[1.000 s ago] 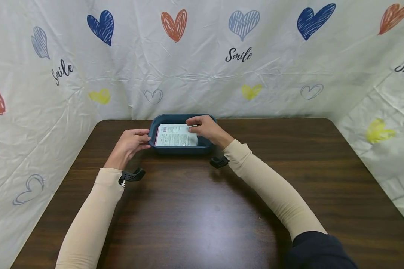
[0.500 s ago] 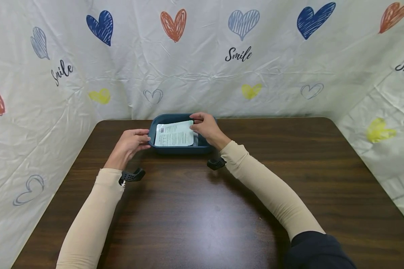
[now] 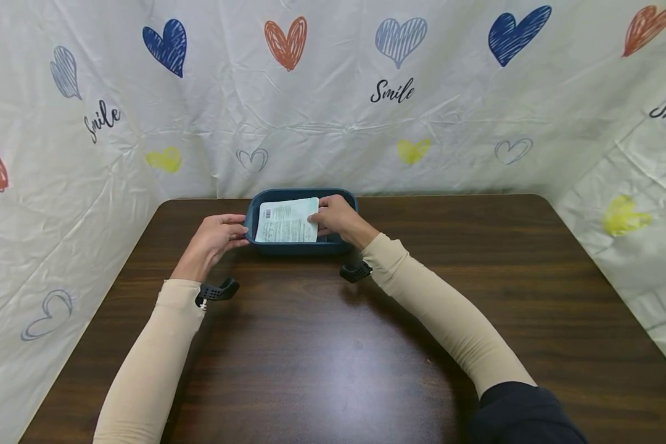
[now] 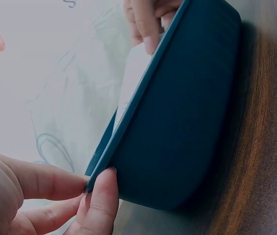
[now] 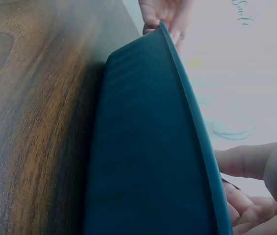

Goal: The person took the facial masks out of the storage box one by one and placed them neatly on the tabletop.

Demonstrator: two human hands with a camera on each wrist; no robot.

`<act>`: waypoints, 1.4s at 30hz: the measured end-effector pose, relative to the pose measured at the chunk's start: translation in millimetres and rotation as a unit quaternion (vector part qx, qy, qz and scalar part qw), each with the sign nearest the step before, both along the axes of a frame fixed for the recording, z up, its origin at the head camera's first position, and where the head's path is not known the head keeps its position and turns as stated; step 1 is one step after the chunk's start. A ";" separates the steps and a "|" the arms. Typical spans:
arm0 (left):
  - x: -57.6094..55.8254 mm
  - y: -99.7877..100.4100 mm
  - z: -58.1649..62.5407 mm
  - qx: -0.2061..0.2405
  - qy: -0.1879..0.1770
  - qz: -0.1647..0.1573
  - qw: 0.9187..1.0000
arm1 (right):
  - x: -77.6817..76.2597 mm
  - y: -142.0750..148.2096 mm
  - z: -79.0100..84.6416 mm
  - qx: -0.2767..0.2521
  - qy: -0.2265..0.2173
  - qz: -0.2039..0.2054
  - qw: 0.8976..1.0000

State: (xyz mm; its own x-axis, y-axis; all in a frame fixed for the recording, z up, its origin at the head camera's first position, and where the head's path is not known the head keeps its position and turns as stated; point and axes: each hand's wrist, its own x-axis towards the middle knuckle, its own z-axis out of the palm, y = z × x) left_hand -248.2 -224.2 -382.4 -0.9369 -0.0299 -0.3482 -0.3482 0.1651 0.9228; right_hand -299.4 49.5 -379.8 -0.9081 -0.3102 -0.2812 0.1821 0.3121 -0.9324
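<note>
A dark blue plastic basin [image 3: 302, 248] stands at the far side of the table. Its left end is pinched at the rim by my left hand [image 3: 213, 239]; in the left wrist view the thumb [image 4: 103, 196] presses the outer wall. Inside the basin lies a flat pale packet [image 3: 285, 222] with a barcode and fine print. My right hand [image 3: 341, 221] grips the packet's right edge, thumb on top and fingers behind it. In the right wrist view the basin wall [image 5: 148, 137] hides most of the packet.
The dark wooden table [image 3: 322, 345] stretches toward me, its far edge just behind the basin. A white sheet [image 3: 333, 123] printed with hearts hangs behind and at both sides. Black wrist cameras [image 3: 219, 290] sit on both beige sleeves.
The packet's right edge has come up and shifted slightly left. My right hand has moved a little left, with its fingers now behind that edge. The left hand keeps its place on the rim.
</note>
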 end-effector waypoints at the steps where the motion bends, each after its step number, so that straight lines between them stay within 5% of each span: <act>1: 0.0 0.0 0.1 0.001 -0.002 0.000 1.000 | 0.4 0.6 0.2 0.007 -0.002 0.006 1.000; 17: 0.6 -0.9 0.7 0.004 -0.013 0.015 1.000 | 7.4 17.7 18.6 -0.024 0.017 -0.004 1.000; 42: 0.5 0.1 0.8 0.023 -0.010 0.008 1.000 | 15.7 100.0 37.0 -0.075 0.002 -0.019 0.997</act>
